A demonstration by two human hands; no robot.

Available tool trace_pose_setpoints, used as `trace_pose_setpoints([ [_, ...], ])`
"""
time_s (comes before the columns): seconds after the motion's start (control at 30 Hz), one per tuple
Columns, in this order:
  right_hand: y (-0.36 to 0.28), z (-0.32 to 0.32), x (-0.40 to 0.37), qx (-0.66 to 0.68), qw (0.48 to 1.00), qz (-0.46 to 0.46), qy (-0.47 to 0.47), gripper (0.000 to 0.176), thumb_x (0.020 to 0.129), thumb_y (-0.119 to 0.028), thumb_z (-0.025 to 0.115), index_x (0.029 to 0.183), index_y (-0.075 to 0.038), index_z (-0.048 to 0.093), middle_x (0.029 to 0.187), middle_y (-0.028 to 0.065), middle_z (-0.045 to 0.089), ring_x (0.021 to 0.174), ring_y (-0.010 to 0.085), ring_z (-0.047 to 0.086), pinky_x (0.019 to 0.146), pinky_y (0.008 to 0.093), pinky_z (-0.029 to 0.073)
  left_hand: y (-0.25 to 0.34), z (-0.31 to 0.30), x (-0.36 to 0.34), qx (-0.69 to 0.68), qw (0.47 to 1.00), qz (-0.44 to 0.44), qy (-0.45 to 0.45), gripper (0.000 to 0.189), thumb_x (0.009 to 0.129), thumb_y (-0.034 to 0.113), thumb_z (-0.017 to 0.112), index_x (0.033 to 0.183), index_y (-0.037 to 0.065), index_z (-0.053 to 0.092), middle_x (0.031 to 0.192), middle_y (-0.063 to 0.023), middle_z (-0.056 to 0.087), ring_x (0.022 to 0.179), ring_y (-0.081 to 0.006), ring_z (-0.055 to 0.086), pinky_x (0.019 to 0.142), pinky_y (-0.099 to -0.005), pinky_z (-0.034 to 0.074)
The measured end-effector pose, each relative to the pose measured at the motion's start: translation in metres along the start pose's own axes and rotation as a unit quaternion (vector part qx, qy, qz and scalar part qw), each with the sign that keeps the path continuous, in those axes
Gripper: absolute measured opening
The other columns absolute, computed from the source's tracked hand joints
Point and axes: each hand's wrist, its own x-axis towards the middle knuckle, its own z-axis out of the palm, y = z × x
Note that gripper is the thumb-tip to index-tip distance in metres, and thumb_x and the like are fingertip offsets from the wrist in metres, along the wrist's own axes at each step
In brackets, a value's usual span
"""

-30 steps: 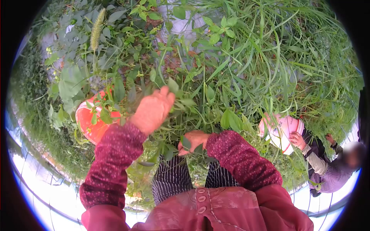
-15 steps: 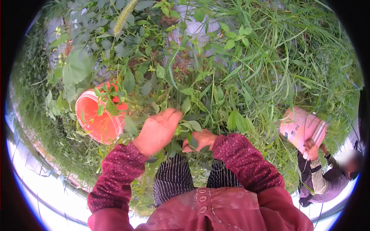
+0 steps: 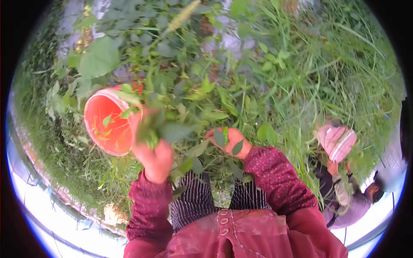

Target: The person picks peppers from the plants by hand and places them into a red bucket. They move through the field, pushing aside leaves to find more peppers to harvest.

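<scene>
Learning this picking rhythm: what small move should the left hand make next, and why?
Probably shift the left hand slightly over the orange bucket and let go: it is closed on a green bunch right beside the bucket's open mouth.

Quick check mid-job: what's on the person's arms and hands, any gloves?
No gloves: the left hand and right hand are bare. The left sleeve and right sleeve are long, dark red with a fine pale speckle, reaching the wrists. No watch or ring shows; the left hand is blurred.

Soft, even daylight, strong fisheye bending inside a black vignette, washed-out white glare below, motion blur throughout.
</scene>
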Motion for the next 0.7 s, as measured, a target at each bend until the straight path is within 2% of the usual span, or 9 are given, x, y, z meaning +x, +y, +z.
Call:
trace_pose_setpoints([
  [0.03,-0.013,-0.010,0.007,-0.212,0.977,-0.019,0.015,0.042,0.066,0.001,0.062,0.108,-0.007,0.062,0.090,0.0149,0.063,0.074,0.0260,0.062,0.069,0.0313,0.050,-0.008,-0.004,0.015,0.030,0.999,-0.025,0.008,0.028,0.084,-0.004,0.049,0.110,0.004,0.052,0.102,-0.0058,0.054,0.083,-0.0156,0.057,0.066,-0.0290,0.050],
  [0.07,-0.029,-0.013,0.007,-0.374,0.927,-0.018,0.033,0.025,0.075,-0.005,0.063,0.100,-0.011,0.064,0.090,0.0086,0.065,0.076,0.0236,0.064,0.068,0.0333,0.053,-0.009,-0.002,0.026,-0.112,0.988,-0.104,0.018,0.022,0.090,0.004,0.051,0.112,0.005,0.053,0.097,-0.0048,0.057,0.072,-0.0106,0.055,0.054,-0.0232,0.046],
  [0.1,-0.054,-0.014,0.011,-0.378,0.925,-0.031,0.027,0.025,0.075,-0.005,0.063,0.100,-0.011,0.064,0.090,0.0086,0.065,0.076,0.0236,0.064,0.068,0.0333,0.053,-0.014,-0.007,0.029,-0.110,0.989,-0.096,0.031,0.022,0.090,0.004,0.051,0.112,0.005,0.053,0.097,-0.0048,0.057,0.072,-0.0106,0.055,0.054,-0.0232,0.046],
  [0.17,-0.109,-0.018,0.015,-0.554,0.830,0.021,0.057,0.044,0.058,0.000,0.066,0.101,-0.011,0.060,0.085,0.0123,0.059,0.072,0.0265,0.062,0.063,0.0339,0.051,-0.025,-0.015,0.034,-0.207,0.972,-0.112,-0.001,0.021,0.092,0.012,0.054,0.112,0.005,0.054,0.088,-0.0022,0.059,0.066,-0.0071,0.054,0.047,-0.0194,0.041],
  [0.27,-0.163,-0.032,0.024,-0.498,0.828,-0.145,0.211,0.040,0.063,-0.008,0.066,0.102,-0.011,0.058,0.084,0.0104,0.057,0.071,0.0282,0.060,0.060,0.0369,0.049,-0.020,-0.017,0.035,-0.245,0.962,-0.122,0.005,0.021,0.092,0.014,0.055,0.111,0.006,0.055,0.082,-0.0002,0.060,0.065,-0.0066,0.054,0.048,-0.0191,0.042],
  [0.37,-0.198,-0.025,0.055,-0.341,0.886,-0.264,0.170,0.038,0.071,-0.017,0.067,0.107,-0.010,0.057,0.086,0.0109,0.056,0.074,0.0309,0.059,0.063,0.0378,0.048,-0.018,-0.020,0.032,-0.243,0.960,-0.137,-0.003,0.021,0.092,0.009,0.052,0.113,0.006,0.055,0.085,0.0003,0.060,0.066,-0.0053,0.053,0.050,-0.0186,0.042],
  [0.5,-0.220,0.016,0.096,-0.331,0.916,-0.214,0.078,0.041,0.076,-0.029,0.067,0.112,-0.011,0.057,0.091,0.0117,0.055,0.082,0.0313,0.058,0.070,0.0375,0.048,-0.028,-0.027,0.026,-0.157,0.985,-0.072,-0.004,0.038,0.082,-0.009,0.043,0.118,0.002,0.051,0.094,-0.0015,0.059,0.080,-0.0079,0.054,0.065,-0.0220,0.046],
  [0.6,-0.207,0.034,0.117,-0.291,0.940,-0.153,-0.089,0.047,0.075,-0.024,0.072,0.119,-0.014,0.058,0.092,0.0045,0.052,0.085,0.0167,0.051,0.072,0.0280,0.043,-0.033,-0.041,0.022,-0.122,0.989,-0.079,-0.006,0.041,0.073,-0.010,0.047,0.113,-0.002,0.051,0.089,-0.0078,0.058,0.080,-0.0156,0.056,0.072,-0.0287,0.046],
  [0.7,-0.208,0.052,0.117,-0.256,0.946,-0.175,-0.098,0.046,0.076,-0.033,0.069,0.118,-0.019,0.057,0.099,0.0101,0.053,0.096,0.0260,0.055,0.076,0.0353,0.046,-0.026,-0.073,0.028,0.069,0.993,-0.020,-0.089,0.035,0.073,-0.007,0.049,0.108,-0.003,0.050,0.083,-0.0163,0.057,0.077,-0.0242,0.059,0.071,-0.0315,0.046],
])
